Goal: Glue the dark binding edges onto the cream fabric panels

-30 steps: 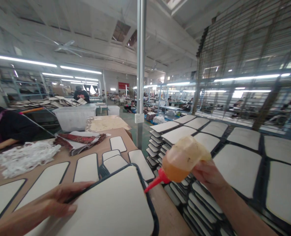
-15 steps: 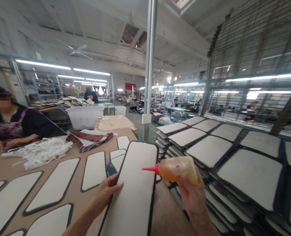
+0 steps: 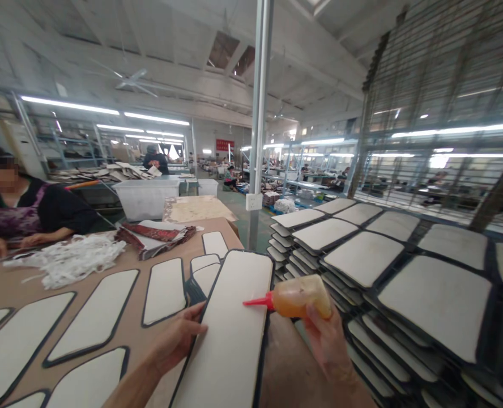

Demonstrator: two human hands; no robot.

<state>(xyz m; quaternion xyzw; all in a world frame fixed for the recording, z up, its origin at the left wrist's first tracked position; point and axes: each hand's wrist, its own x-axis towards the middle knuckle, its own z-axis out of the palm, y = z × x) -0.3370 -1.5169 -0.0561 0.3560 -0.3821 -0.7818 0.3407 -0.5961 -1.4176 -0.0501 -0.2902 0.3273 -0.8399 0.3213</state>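
Observation:
My left hand [image 3: 181,335] grips the left edge of a long off-white panel with dark edging [image 3: 234,340], thumb on its face and fingers underneath. The panel is tilted up in front of me above the table. In my right hand [image 3: 325,340] is a squeeze bottle [image 3: 300,296] of amber liquid, closed in by the fingers. It lies nearly level, and its red nozzle points left over the upper part of the panel. Whether the nozzle tip touches the surface I cannot tell. More edged panels [image 3: 94,314] lie on the brown table [image 3: 153,343] to the left.
Stacked edged panels [image 3: 436,306] rise close on the right. White strips [image 3: 71,258] and folded patterned fabric [image 3: 158,235] lie on the table's far side. A co-worker [image 3: 30,209] sits at left. Beyond the table are a translucent bin [image 3: 147,198] and a metal post [image 3: 258,113].
The bottle and my right hand have moved slightly down and left, with the nozzle lower over the panel. My left hand keeps hold of the panel, whose top sits slightly lower.

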